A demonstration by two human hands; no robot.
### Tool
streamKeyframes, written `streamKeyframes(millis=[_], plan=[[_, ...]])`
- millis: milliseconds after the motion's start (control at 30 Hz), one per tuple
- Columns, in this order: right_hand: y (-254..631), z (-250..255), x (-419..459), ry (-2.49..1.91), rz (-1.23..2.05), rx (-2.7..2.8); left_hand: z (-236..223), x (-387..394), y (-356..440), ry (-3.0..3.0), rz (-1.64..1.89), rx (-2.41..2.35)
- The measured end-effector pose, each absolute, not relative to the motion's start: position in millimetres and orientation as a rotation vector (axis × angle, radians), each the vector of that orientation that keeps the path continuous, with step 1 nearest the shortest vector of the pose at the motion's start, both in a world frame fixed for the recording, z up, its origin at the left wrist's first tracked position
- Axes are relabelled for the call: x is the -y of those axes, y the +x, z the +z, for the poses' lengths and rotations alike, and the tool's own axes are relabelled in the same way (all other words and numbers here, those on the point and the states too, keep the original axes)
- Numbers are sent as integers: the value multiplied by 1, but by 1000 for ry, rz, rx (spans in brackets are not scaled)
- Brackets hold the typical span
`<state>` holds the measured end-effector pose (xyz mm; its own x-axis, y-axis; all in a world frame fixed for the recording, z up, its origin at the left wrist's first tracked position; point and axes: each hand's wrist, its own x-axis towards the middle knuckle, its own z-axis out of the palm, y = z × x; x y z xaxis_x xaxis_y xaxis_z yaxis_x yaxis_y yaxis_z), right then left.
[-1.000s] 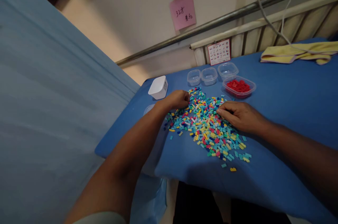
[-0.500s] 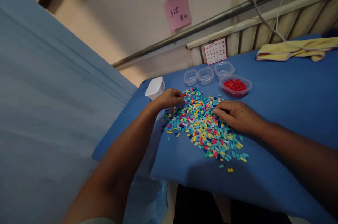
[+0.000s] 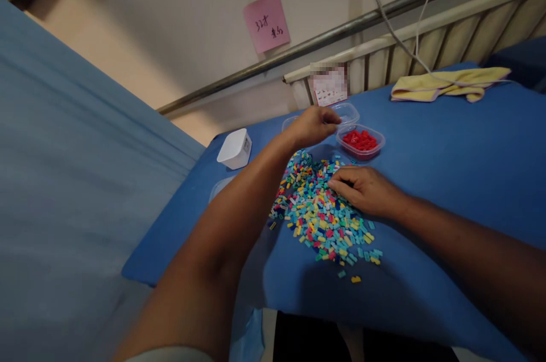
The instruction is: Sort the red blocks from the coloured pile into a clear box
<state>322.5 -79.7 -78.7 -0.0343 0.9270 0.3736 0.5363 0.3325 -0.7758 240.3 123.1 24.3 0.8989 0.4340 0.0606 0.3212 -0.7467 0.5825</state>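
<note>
My left hand (image 3: pixel 315 126) is over the clear tubs at the back, its fingers curled together near the left rim of a tub of red pieces (image 3: pixel 362 141). Whatever those fingers hold is too small to make out. A heap of small toy building bricks (image 3: pixel 318 211) in blue, yellow, pink, green and white spreads over the blue cloth. On the heap's right side rests my right hand (image 3: pixel 362 188), thumb and fingers pinched at the bricks. I cannot see what is between its fingertips.
Behind my left hand is a clear tub (image 3: pixel 346 113); another is partly covered by it. A white box (image 3: pixel 235 149) stands at the left, with a clear container (image 3: pixel 219 187) partly behind my forearm. A yellow cloth (image 3: pixel 447 84) lies at the back right, under a cable.
My left hand has moved right and back, from the heap's left edge to the tub of red pieces. My right hand stays at the heap. The view has shifted slightly.
</note>
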Motion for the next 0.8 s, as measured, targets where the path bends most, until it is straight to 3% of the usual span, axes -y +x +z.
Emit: streamKeyframes(millis=[267, 467, 800], plan=[[321, -83, 77, -1354, 534, 1709, 24, -176, 126, 2733, -173, -1206], [322, -85, 77, -1365, 547, 1702, 0, -184, 111, 2934, -402, -1048], [322, -83, 79, -1371, 546, 1694, -2, -190, 119, 2964, -542, -981]])
